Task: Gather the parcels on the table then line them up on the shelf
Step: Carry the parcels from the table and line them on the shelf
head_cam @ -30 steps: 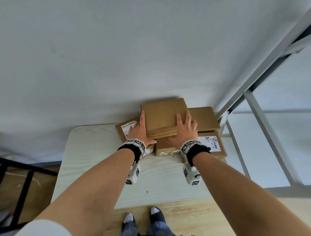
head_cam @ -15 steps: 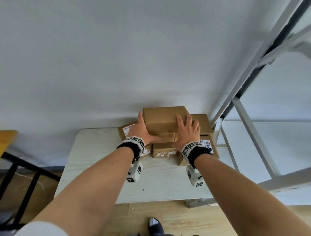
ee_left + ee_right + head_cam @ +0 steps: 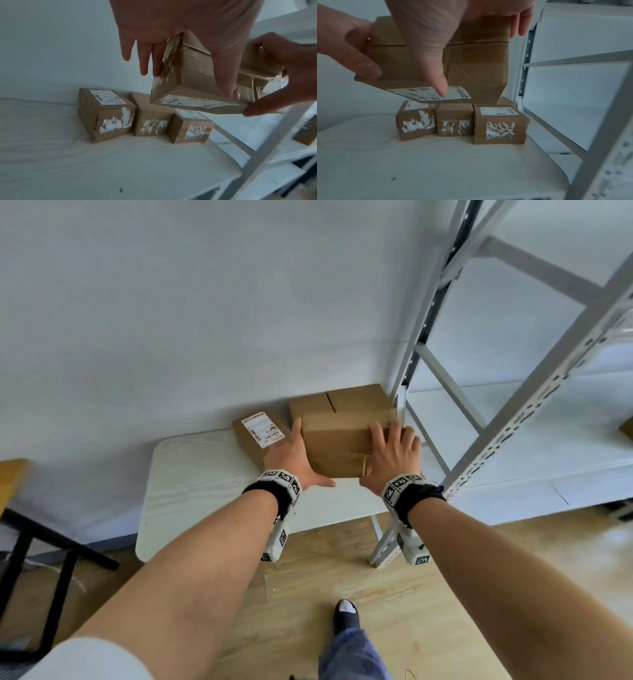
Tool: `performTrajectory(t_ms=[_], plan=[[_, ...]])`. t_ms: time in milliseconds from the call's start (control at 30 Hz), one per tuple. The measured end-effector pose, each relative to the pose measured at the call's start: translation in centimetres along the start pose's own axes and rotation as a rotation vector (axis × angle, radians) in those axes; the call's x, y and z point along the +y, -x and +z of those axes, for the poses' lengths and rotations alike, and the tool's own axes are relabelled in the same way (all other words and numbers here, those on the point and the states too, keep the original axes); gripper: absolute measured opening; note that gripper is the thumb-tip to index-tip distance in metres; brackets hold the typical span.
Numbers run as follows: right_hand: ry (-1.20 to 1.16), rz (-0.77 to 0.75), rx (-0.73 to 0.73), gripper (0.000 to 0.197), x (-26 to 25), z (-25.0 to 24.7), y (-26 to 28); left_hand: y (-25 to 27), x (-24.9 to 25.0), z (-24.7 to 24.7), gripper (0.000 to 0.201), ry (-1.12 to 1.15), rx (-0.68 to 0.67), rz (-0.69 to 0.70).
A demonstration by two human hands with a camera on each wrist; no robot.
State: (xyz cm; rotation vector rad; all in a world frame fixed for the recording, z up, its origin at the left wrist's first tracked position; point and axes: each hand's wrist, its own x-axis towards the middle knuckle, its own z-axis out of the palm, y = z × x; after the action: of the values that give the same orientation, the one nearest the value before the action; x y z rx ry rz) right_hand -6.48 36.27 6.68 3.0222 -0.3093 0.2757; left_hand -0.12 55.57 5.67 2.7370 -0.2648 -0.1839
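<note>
Both hands, left hand and right hand, grip one brown cardboard parcel above the white wood-grain table; three taped brown parcels sit on it beside the grey metal shelf rack.

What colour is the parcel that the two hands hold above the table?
Plain brown cardboard parcel, with a white label underneath; the right wrist view shows it best.

Brown cardboard parcels bear white labels and torn white patches, on a white table.
</note>
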Motion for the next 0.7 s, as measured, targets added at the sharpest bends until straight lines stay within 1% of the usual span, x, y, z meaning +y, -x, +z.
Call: performTrajectory(t_ms=[100, 167, 233, 367, 467, 567, 633, 700], plan=[[-0.019, 0.022, 0.028, 0.089, 1.3, -0.7, 3.7, 3.1, 1.0, 0.6, 0.157, -0.052, -0.010, 0.054], [-0.045, 0.056, 0.001, 0.094, 2.9, -1.2, 6.1, 5.0, 2.3, 1.0, 0.151, -0.076, -0.016, 0.132], [-0.093, 0.093, -0.020, 0.101, 4.8, -1.6, 8.1, 6.7, 3.8, 1.2, 0.146, -0.112, 0.014, 0.228], [-0.185, 0.146, -0.012, 0.108, 9.5, -1.9, 11.3, 9.3, 7.8, 2.1, 0.131, -0.107, 0.042, 0.382], [-0.202, 0.197, -0.036, 0.110, 14.0, -2.1, 13.8, 10.9, 12.2, 3.1, 0.125, -0.080, 0.033, 0.463], [-0.205, 0.252, -0.080, 0.114, 19.2, -2.3, 16.9, 12.9, 17.6, 4.6, 0.121, -0.077, -0.016, 0.495], [-0.209, 0.268, -0.103, 0.120, 22.7, -2.5, 18.6, 14.2, 21.7, 5.9, 0.121, -0.070, -0.068, 0.525], [-0.211, 0.265, -0.132, 0.129, 26.1, -2.7, 20.0, 15.4, 25.8, 7.5, 0.124, -0.015, -0.107, 0.552]])
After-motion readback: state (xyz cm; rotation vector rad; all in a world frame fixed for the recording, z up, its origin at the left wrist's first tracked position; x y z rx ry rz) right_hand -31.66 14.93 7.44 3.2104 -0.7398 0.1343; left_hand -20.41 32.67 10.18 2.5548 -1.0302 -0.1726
